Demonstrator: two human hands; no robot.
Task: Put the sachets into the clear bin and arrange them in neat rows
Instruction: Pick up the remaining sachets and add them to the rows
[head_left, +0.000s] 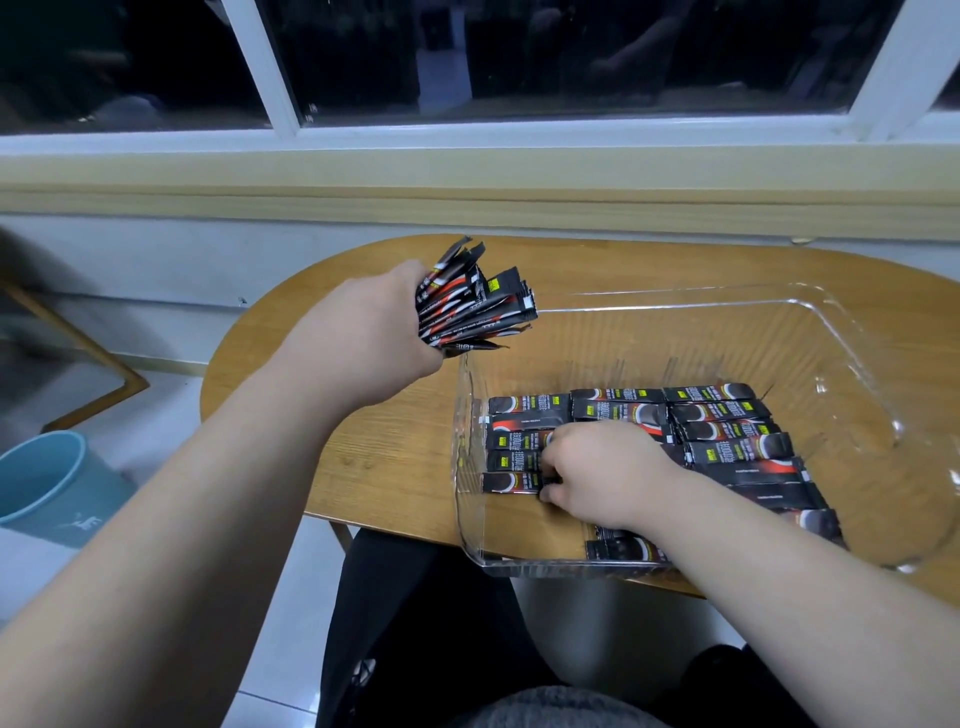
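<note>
Bundle (465, 306) was gripped in left hand (371, 325), bin (675, 307) just right of it. Right hand (597, 467) was curled on sachet (511, 482) under fingertips, inside bin; ends were best squared against neighbours before release.

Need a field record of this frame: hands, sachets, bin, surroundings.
left hand: grips a fanned bundle of sachets, held just outside the bin's far left corner
right hand: inside the clear bin, curled fingertips on the laid sachets; grip unclear
laid sachets: flat, in rows on the bin floor
clear bin: on the wooden table
floor: blue bucket at left
</note>
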